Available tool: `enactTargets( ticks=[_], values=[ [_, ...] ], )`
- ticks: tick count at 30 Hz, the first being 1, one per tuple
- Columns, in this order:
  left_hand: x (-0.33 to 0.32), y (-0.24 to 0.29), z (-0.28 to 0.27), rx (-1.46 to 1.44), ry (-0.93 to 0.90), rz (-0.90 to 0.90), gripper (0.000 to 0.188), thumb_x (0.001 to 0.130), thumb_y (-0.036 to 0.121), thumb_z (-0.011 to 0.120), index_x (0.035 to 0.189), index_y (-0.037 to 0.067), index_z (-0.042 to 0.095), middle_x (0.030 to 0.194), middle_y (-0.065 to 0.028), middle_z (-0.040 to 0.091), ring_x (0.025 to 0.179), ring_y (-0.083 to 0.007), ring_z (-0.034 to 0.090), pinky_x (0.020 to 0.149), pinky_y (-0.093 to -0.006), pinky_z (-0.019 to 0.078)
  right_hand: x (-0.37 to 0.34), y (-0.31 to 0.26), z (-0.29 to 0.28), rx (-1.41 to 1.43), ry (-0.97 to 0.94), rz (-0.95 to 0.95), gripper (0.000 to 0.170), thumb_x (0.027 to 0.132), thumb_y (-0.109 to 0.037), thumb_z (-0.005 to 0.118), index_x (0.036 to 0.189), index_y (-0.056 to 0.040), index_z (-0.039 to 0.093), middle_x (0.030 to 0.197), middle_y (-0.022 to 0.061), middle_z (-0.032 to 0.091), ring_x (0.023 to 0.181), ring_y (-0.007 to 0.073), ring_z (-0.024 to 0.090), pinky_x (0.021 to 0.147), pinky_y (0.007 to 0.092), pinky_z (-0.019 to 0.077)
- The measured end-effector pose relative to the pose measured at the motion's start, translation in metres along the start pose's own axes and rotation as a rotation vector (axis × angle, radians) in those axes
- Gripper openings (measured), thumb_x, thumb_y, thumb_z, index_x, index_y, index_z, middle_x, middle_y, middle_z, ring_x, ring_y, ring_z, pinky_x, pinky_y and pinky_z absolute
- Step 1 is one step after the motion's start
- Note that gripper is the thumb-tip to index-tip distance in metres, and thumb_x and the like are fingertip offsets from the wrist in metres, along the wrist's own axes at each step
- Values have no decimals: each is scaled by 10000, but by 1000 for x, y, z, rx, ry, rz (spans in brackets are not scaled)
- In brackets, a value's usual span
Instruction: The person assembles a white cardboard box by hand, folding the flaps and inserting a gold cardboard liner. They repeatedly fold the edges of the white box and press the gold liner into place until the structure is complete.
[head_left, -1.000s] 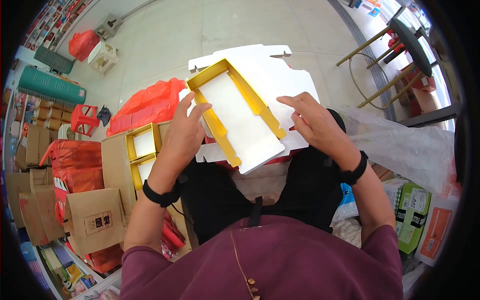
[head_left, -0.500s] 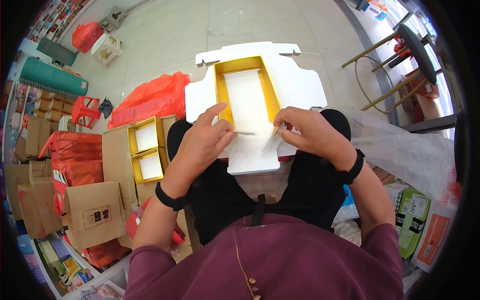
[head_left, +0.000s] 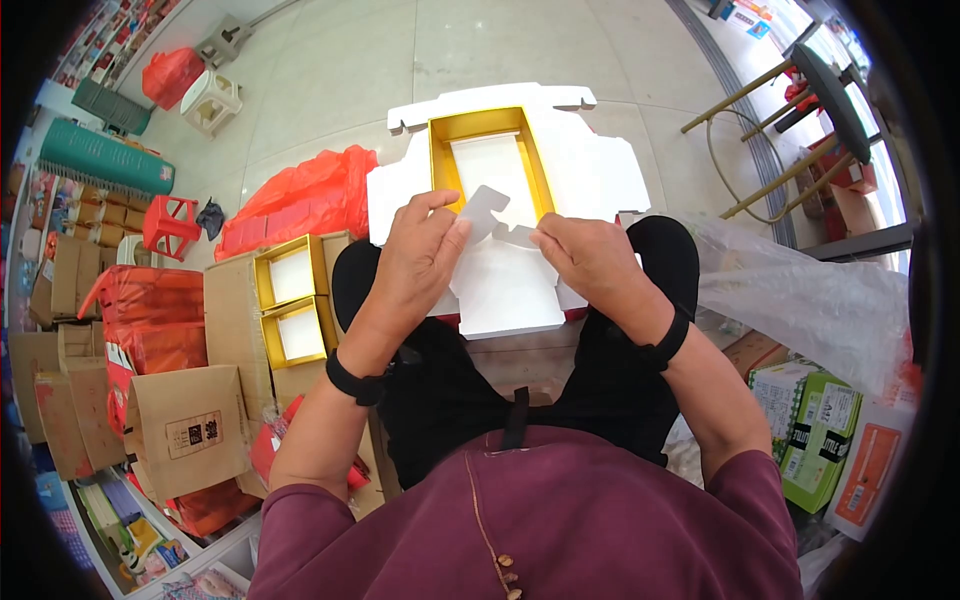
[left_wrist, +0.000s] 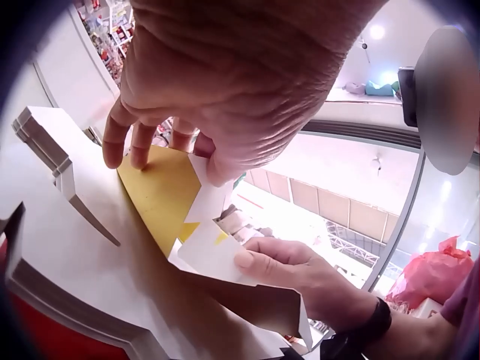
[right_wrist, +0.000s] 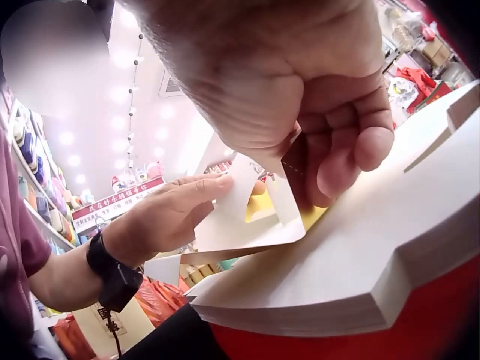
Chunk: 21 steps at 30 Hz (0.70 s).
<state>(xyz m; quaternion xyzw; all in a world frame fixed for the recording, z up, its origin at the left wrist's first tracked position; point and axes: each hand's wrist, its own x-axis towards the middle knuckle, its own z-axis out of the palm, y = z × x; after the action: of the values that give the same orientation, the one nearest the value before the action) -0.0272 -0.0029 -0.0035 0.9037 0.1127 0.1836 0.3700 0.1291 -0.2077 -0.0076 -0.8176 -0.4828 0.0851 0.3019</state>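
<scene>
A gold-walled tray with a white base (head_left: 487,153) lies on a stack of white die-cut card (head_left: 600,165), its near end unfolded. My left hand (head_left: 415,255) pinches a white end flap (head_left: 483,210) between thumb and fingers at the tray's near left corner. At the near right, my right hand (head_left: 598,262) pinches another small flap (head_left: 515,236). The two flaps stand raised, close to each other. In the left wrist view, the left fingertips rest along the gold wall (left_wrist: 161,191); the right wrist view has the right fingers curled by the other wall.
Two small gold-edged trays (head_left: 292,277) sit on a cardboard box (head_left: 235,310) to the left. Beyond them are red bags (head_left: 310,195) and a brown carton (head_left: 190,430). Plastic sheeting (head_left: 800,290) and green packs (head_left: 820,430) lie at right, with a stool (head_left: 835,105) farther off.
The tray has turned upright in view and its near side walls have been folded inward. Both hands have come together at the near end and now hold raised flaps.
</scene>
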Motion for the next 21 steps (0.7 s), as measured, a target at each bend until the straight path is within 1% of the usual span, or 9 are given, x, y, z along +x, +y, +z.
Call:
enactTargets(
  ticks=[4, 7, 10, 13, 16, 19, 21],
  values=[
    [-1, 2, 6, 178, -36, 78, 160, 1030, 175, 702, 1014, 18, 726, 1368, -169, 660, 1289, -403, 585, 1052, -479, 501, -1, -1, 4, -33, -26, 4, 212, 1060, -258, 664, 969, -68, 684, 792, 156, 707, 751, 385, 705, 675, 478, 530],
    [0, 4, 5, 266, -70, 97, 138, 1008, 171, 719, 1012, 36, 745, 1346, -159, 668, 1306, -395, 580, 1067, -499, 487, -2, -1, 6, -37, -18, -7, 203, 1061, -253, 665, 972, -70, 681, 793, 157, 708, 751, 386, 705, 676, 477, 533],
    [1, 8, -1, 387, -124, 147, 117, 1002, 151, 735, 1021, 37, 729, 1358, -157, 660, 1333, -398, 563, 1113, -490, 457, -2, -1, 5, -30, -20, -10, 200, 1060, -245, 667, 969, -67, 674, 793, 163, 706, 752, 391, 704, 675, 480, 530],
    [2, 7, 1, 511, -137, 215, 118, 985, 164, 748, 1027, 55, 734, 1362, -143, 658, 1353, -409, 552, 1133, -518, 442, -2, 1, 8, -32, -19, -27, 216, 1065, -260, 665, 976, -63, 656, 773, 166, 708, 741, 385, 717, 660, 480, 546],
    [5, 4, 6, 560, -181, 184, 124, 974, 179, 760, 1038, 74, 740, 1400, -144, 640, 1403, -418, 521, 1164, -527, 420, -2, 5, 13, -14, -18, -27, 225, 1068, -268, 662, 986, -60, 646, 766, 172, 708, 741, 384, 723, 656, 481, 556],
    [3, 9, 8, 768, -196, 173, 176, 965, 207, 775, 1086, 85, 737, 1428, -149, 622, 1450, -408, 488, 1192, -526, 397, -1, 6, 11, 4, -22, -17, 228, 1069, -267, 661, 990, -53, 649, 770, 181, 707, 747, 392, 721, 662, 488, 554],
    [1, 11, 12, 685, -94, 216, 208, 958, 212, 785, 1116, 87, 733, 1449, -156, 608, 1475, -403, 468, 1209, -523, 380, 0, 5, 9, 38, -18, -9, 227, 1065, -250, 665, 980, -39, 651, 786, 194, 705, 757, 406, 714, 672, 492, 545]
  ],
)
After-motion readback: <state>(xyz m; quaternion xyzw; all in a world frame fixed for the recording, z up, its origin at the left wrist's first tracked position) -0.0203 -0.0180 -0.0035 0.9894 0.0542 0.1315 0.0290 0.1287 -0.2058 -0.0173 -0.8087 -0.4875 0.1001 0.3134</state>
